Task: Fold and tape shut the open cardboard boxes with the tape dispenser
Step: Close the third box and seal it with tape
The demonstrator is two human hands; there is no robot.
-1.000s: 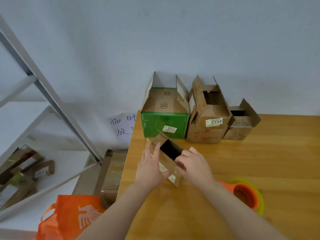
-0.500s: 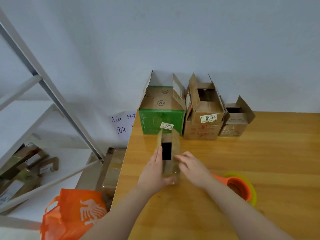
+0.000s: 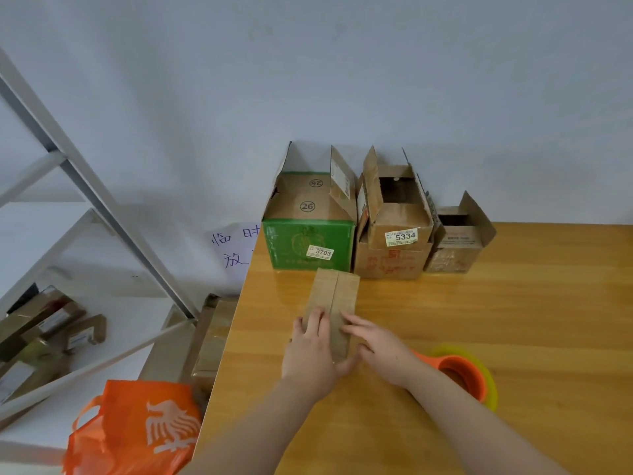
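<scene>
The box (image 3: 337, 293) lies flat on the glossy wooden counter (image 3: 496, 320). Its long axis points away toward the green box (image 3: 308, 245). Its plain brown cardboard flaps meet in a straight centre seam. The left grip (image 3: 310, 354) and right grip (image 3: 380, 351) press on its near end with straight fingers, clasping nothing. The round orange dispenser (image 3: 462, 375) sits near the right forearm.

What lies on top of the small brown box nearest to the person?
The left hand and the right hand press on the near end of the small brown box, one on each closed flap. No tape shows on the seam. The closed flaps hide the inside.
</scene>
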